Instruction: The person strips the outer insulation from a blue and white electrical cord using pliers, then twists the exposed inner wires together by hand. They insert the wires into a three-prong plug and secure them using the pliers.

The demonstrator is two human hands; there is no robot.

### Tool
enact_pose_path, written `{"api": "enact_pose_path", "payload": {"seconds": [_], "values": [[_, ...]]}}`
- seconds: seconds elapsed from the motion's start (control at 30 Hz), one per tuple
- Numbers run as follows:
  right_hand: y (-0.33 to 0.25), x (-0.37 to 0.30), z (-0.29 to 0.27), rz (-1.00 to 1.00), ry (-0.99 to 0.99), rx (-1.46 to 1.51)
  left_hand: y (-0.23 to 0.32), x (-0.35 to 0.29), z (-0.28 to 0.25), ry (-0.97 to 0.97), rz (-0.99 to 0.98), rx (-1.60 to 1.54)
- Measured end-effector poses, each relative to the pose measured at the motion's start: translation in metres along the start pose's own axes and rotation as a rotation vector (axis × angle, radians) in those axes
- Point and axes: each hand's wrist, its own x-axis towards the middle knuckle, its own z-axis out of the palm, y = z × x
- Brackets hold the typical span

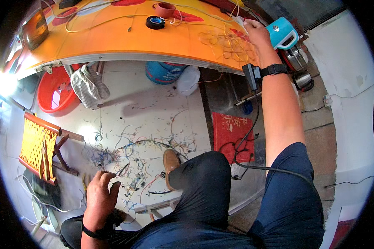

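My right hand (257, 32) reaches to the far right end of the orange tabletop (112, 39). Its fingers are closed around something whitish that I cannot make out. Beside it, a loose tangle of thin yellow wire (232, 46) lies on the table. A light blue jug-like container (281, 33) stands just right of that hand. Low at the left, my left hand (100, 193) hangs above the floor, thumb and fingers apart, with nothing visible in it. A black roll of tape (155, 22) and a reddish-brown cup (164, 9) are farther left on the table.
Wire scraps (143, 155) litter the floor around my shoe. A stool with yellow webbing (37, 145) stands at the left, with pliers (45, 159) on it. Under the table are a red basin (50, 93) and a blue bucket (164, 74). A black cable (257, 120) hangs from my right wrist.
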Motion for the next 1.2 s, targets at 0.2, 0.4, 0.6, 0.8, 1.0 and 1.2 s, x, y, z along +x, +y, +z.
{"api": "enact_pose_path", "payload": {"seconds": [0.2,0.4,0.6,0.8,1.0,1.2], "values": [[0.003,-0.017,-0.016,0.099,0.008,0.131,0.005,0.003,0.001,0.021,0.07,0.035],[0.016,-0.049,-0.064,0.149,0.023,0.251,0.008,0.008,0.006,0.008,0.108,0.045],[0.036,-0.153,-0.1,0.211,0.028,0.387,0.0,0.015,0.022,-0.041,0.038,0.043],[0.115,-0.312,-0.087,0.568,-0.337,0.314,-0.004,0.017,0.048,-0.11,0.085,0.127],[0.182,-0.51,-0.039,0.93,-0.673,0.47,0.009,0.016,0.06,-0.235,0.028,0.182],[0.238,-0.692,-0.004,0.938,-0.893,0.405,-0.01,0.014,0.087,-0.384,-0.02,0.245]]}}
